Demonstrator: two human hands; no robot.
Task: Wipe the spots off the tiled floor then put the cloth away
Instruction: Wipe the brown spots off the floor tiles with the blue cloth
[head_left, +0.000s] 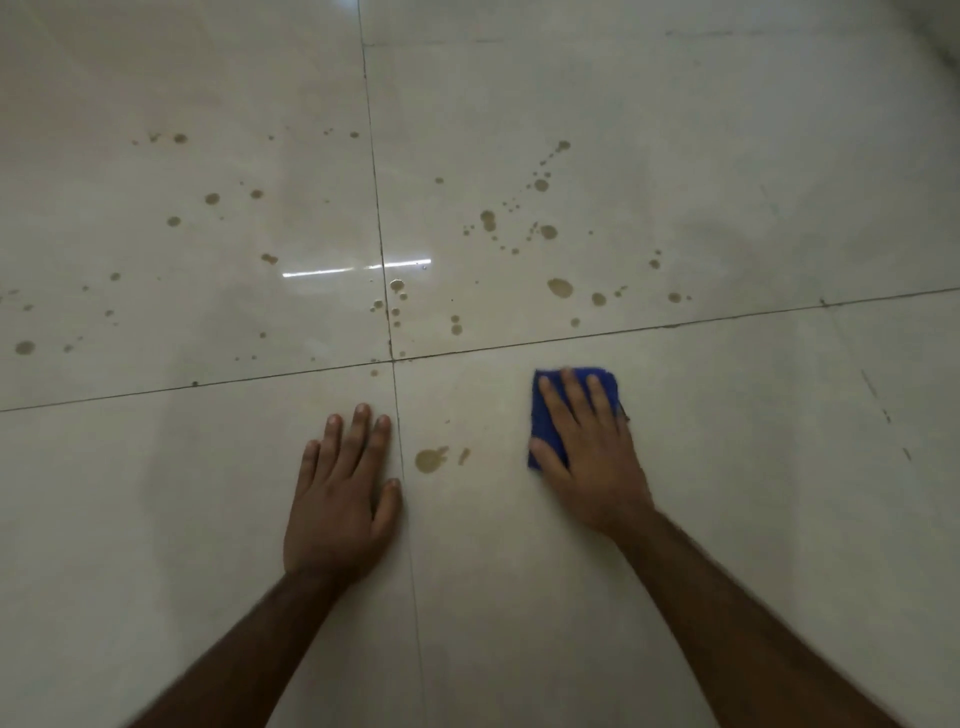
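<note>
A folded blue cloth (545, 415) lies flat on the glossy cream tiled floor (727, 467). My right hand (587, 452) presses down on it with fingers spread, hiding most of the cloth. My left hand (343, 493) rests flat on the floor, palm down, holding nothing. Between the two hands sits a brownish spot (430, 460) with a small smear beside it. Several more brown spots are scattered over the two far tiles, with a large one (560, 287) beyond the cloth and others (488, 221) farther off.
Dark grout lines (393, 359) cross just ahead of my left hand and split the floor into large tiles. A bright light reflection (358, 269) lies on the far tiles. A pale wall edge (935, 31) shows at the top right.
</note>
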